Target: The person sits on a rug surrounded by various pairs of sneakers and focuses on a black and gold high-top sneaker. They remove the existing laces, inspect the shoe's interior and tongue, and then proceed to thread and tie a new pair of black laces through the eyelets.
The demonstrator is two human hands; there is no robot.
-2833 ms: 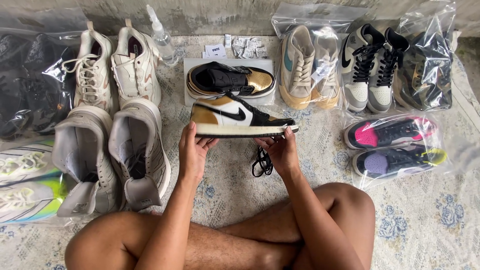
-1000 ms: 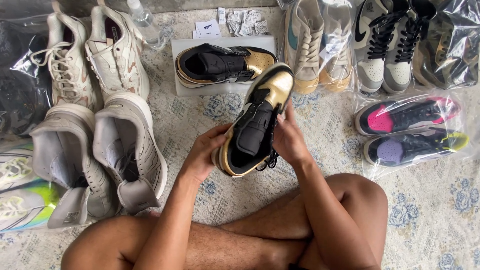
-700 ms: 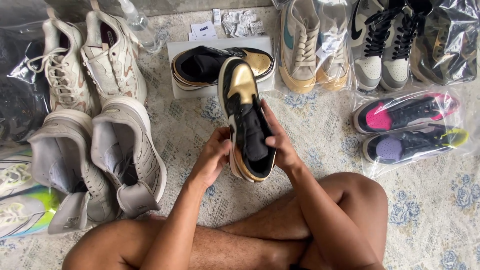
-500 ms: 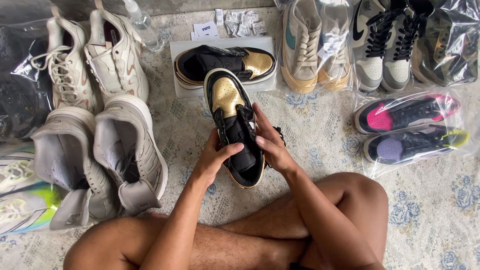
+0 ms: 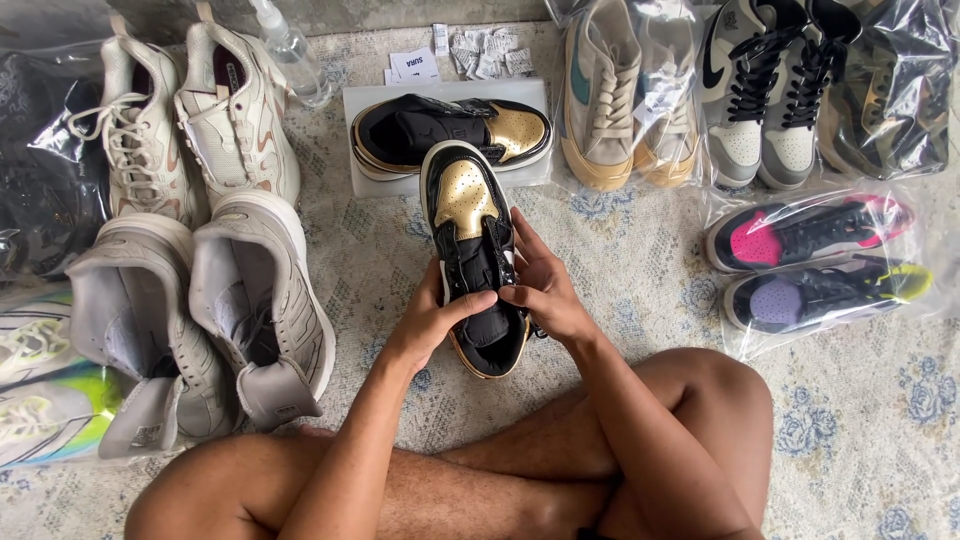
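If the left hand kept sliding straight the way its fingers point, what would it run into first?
The left hand points right across the black-and-gold shoe it grips, so it would most likely meet the right hand first: their fingertips nearly touch over the tongue, though depth is hard to judge.

The held sneaker (image 5: 478,262) is black with a shiny gold toe, same as its pair (image 5: 452,132) on the white sheet (image 5: 366,180). The rug (image 5: 640,262) is pale grey with blue flowers. One bagged shoe (image 5: 805,228) has a pink toe, another (image 5: 822,295) purple.
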